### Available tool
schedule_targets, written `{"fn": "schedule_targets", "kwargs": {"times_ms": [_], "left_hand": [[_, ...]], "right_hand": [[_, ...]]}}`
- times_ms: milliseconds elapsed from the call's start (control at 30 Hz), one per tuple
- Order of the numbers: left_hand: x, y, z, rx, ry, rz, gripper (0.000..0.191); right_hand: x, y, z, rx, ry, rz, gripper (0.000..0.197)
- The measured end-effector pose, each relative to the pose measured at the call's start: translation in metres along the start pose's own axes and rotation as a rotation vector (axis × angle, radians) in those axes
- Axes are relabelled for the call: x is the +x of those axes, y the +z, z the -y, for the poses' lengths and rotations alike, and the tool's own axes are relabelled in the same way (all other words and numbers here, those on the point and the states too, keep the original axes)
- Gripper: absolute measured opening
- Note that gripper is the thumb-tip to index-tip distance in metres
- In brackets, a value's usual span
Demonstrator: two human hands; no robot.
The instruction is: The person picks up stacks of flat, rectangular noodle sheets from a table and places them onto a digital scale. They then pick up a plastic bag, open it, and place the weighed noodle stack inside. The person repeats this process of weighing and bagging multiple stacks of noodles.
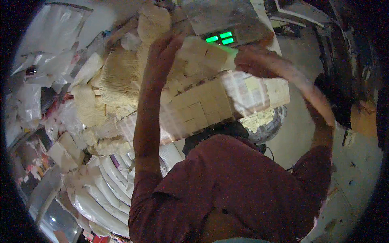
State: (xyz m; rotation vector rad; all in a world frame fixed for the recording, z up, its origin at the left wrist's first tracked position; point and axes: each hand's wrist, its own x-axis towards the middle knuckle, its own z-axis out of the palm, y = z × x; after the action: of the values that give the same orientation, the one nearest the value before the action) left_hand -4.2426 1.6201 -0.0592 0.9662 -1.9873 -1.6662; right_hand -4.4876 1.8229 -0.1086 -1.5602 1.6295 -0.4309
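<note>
My left hand point(168, 44) reaches forward beside a rounded cream-coloured bundle point(154, 22); its fingers are dark and blurred. Near the front corner of a metal-topped weighing scale point(225, 16) with lit green displays is my right hand point(255, 60), bent inward and blurred. Whether either hand grips something cannot be made out. A brown cardboard piece point(203, 54) lies between the hands. Closer to my body is a long cardboard box point(203, 106) with clear wrapping or tape over its ends. Cream, finely stranded bundles point(118, 76) lie left of my left forearm.
A round metal bowl point(278, 121) with pale crumbly pieces sits below the box's right end. Filled white plastic packets point(103, 188) are stacked at lower left. Crumpled clear plastic bags point(60, 27) crowd the left side. A dark clutter edge runs along the right.
</note>
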Motion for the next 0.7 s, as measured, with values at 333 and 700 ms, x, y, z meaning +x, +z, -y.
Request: {"fn": "schedule_targets", "kwargs": {"times_ms": [333,700], "left_hand": [[-0.19,0.027,0.156,-0.209,-0.535,0.119,0.028],[-0.213,0.034,0.153,-0.293,-0.527,0.137,0.016]], "right_hand": [[-0.049,0.211,-0.066,0.148,-0.123,-0.118,0.009],[-0.085,0.272,-0.277,-0.179,0.808,-0.887,0.034]]}}
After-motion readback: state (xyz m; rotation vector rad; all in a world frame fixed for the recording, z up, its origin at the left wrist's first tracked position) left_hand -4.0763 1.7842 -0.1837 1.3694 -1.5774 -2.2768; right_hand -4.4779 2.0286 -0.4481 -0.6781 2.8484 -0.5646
